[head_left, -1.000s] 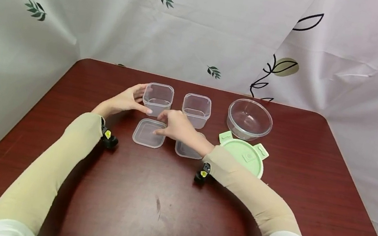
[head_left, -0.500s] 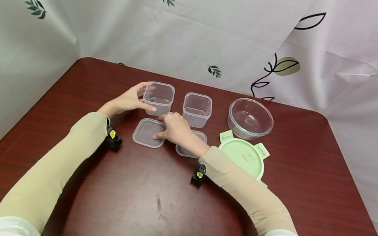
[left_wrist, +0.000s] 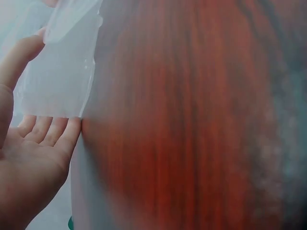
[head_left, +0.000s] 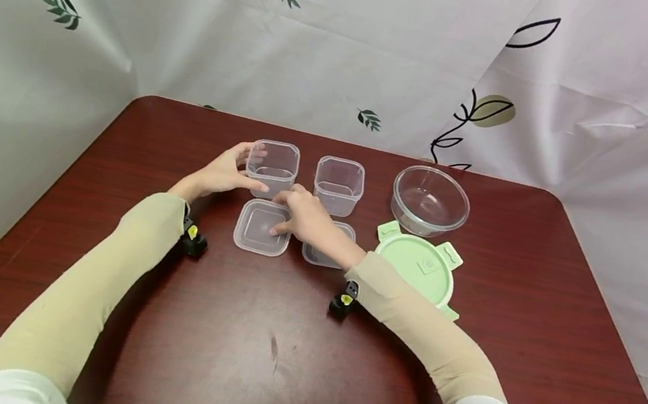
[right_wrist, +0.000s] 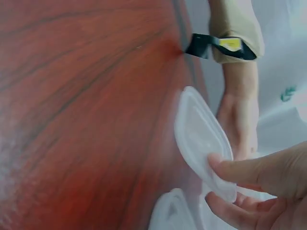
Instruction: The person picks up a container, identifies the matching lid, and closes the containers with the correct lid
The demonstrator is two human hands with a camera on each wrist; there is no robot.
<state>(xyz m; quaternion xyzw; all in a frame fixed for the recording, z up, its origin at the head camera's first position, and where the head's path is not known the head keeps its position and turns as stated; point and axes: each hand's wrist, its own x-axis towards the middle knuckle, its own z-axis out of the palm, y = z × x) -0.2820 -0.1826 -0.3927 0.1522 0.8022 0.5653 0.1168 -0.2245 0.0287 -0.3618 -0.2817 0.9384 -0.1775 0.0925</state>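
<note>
My left hand (head_left: 222, 173) holds a clear square plastic container (head_left: 271, 183) at the back left of the table, its thumb on the near side. In the left wrist view, the fingertips of the left hand (left_wrist: 41, 153) meet the container (left_wrist: 60, 79) along one edge. In front of that container, my right hand (head_left: 313, 221) pinches a clear square lid (head_left: 259, 227) by its right edge. The right wrist view shows the right hand's thumb (right_wrist: 240, 171) on one face of the lid (right_wrist: 199, 127), which looks raised off the tabletop, with fingers beneath.
A second clear square container (head_left: 337, 198) stands to the right, with its own square lid (head_left: 318, 257) lying partly under my right wrist. Farther right are a round glass bowl (head_left: 427, 227) and a green round lid (head_left: 413, 262) with tabs. A patterned curtain (head_left: 322, 53) hangs behind the table.
The right hand has gone from hovering over the left lid to gripping it. That lid has shifted slightly right and looks lifted. The left hand stays at its container.
</note>
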